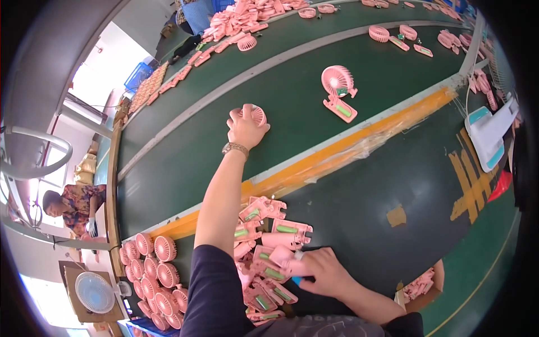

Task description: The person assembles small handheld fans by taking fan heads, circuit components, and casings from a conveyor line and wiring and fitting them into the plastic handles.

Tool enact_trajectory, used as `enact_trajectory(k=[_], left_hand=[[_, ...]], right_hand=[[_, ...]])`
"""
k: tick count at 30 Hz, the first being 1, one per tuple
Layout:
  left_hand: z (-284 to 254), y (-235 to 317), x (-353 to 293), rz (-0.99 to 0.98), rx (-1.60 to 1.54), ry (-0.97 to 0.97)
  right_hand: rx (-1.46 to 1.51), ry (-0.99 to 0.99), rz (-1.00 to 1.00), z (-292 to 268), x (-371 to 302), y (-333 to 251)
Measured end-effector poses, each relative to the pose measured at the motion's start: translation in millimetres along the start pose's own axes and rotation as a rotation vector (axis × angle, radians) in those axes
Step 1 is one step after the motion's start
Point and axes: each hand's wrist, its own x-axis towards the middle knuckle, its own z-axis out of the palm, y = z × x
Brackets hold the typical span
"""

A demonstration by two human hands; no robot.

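Observation:
My left hand [247,130] reaches far over the green conveyor belt, fingers curled round a pink fan head [259,115]. Nearer to me, my right hand [324,271] has its fingers closed at a pink plastic handle part [286,259] over the heap. Something small and blue [296,279] shows beneath those fingers; its kind cannot be made out. The heap of pink handle shells [264,303], several with green battery cells in them, lies between my forearms. Up the belt to the right rests a fan head [337,81] joined to a handle shell [340,109].
Stacked fan heads [154,275] stand at lower left. An orange-taped rail [337,151] divides belt and bench. A carton [438,286] of pink parts sits at lower right, a white device [488,135] at right. A co-worker [76,205] is at far left; loose pink parts [241,22] are heaped beyond.

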Motion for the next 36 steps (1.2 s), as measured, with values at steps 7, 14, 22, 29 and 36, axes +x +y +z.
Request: enact_trajectory(k=[7,14,22,29,36], left_hand=[[-31.5,74.0,-150.9,0.87,-0.346,-0.218],[-10.9,99.9,-251.4,1.253,-0.104,-0.726],[-3.9,133.7,-220.6,0.466,0.146,-0.492],[18.3,120.4,-216.8,0.447,-0.132,-0.624],[-14.0,109.1,-247.9,0.184,-1.136,-0.958]], right_hand=[[0.354,0.289,0.447,-31.8,-4.2,-13.3],[0.504,0.526,0.736,-118.5,-95.5,6.0],[-0.5,0.292,0.784,-145.5,-98.8,29.2],[-0.537,0.448,0.508,-124.6,-96.4,32.6],[-0.464,0.417,0.449,-105.4,-82.1,29.6]])
